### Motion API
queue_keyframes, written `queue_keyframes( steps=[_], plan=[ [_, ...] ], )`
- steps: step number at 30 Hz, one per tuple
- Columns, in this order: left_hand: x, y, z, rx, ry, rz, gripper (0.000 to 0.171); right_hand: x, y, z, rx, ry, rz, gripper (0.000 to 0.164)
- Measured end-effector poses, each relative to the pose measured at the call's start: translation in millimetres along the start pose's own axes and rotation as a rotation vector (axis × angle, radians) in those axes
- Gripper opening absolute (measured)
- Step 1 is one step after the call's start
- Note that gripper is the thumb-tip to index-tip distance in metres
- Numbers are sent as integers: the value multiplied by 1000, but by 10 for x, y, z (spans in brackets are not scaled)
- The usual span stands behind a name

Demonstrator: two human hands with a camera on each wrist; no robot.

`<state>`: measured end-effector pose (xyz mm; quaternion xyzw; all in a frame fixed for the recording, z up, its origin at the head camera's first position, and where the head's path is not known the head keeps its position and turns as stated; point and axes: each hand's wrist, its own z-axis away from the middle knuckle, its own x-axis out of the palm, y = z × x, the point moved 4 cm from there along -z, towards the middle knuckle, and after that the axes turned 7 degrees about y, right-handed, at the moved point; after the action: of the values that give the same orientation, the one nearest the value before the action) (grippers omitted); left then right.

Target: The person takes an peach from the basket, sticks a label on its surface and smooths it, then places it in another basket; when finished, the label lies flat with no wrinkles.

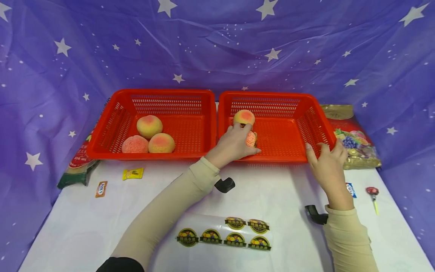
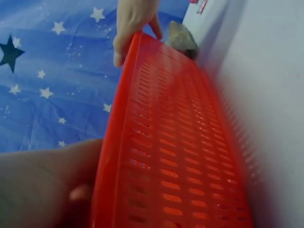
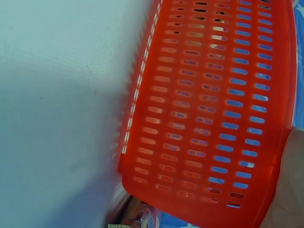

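- Left hand [image 1: 234, 142]: inside the right basket [image 1: 276, 132], over a pink fruit [image 1: 251, 139]; fingers lie beyond it and the thumb on its near side. Whether they grip it cannot be told.
- Right hand [image 1: 327, 164]: well apart from the left, clamped on the near right corner of the same basket, thumb and fingers straddling the rim.
- Right basket: red, slotted walls; the pink fruit and, just beyond the left fingers, a yellow-orange peach [image 1: 244, 116] with a dark patch at its near edge, both toward the left end.
- Left basket [image 1: 190, 130]: red, beside the first; two yellow-orange peaches [image 1: 149, 126] and a pinker one [image 1: 134, 144], grouped near the front left.
- Desk [image 1: 289, 234], near side: clear sheet [image 1: 193, 223] bearing six round dark-and-gold labels [image 1: 235, 239].
- Desk, outer parts: yellow [image 1: 133, 173] and brown wrapped sweets [image 1: 101, 189] at left; blue wrapper [image 1: 351, 190] and lollipop [image 1: 372, 192] at right.
- Printed bags: one at the left [image 1: 79, 162], one at the right [image 1: 357, 141].
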<state>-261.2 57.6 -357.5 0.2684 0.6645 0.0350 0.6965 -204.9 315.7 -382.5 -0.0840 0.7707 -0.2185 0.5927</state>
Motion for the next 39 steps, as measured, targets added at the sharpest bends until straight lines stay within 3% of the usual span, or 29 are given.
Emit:
queue_keyframes(
  steps=[7, 15, 22, 33, 39],
  plan=[
    [87, 54, -109, -45, -186, -78, 82, 6, 30, 14, 8, -2, -12, 69],
    [179, 15, -185, -91, -310, -76, 81, 12, 13, 10, 13, -21, -20, 69],
    [228, -46, -194, -67, -393, -74, 69, 14, -2, 13, 17, -21, -26, 68],
    [167, -39, -189, -56, -432, -110, 55, 2, -18, 1, 15, -9, -32, 67],
    [176, -51, -220, -32, -360, -86, 60, -4, -11, 0, 17, -1, -35, 67]
  ],
)
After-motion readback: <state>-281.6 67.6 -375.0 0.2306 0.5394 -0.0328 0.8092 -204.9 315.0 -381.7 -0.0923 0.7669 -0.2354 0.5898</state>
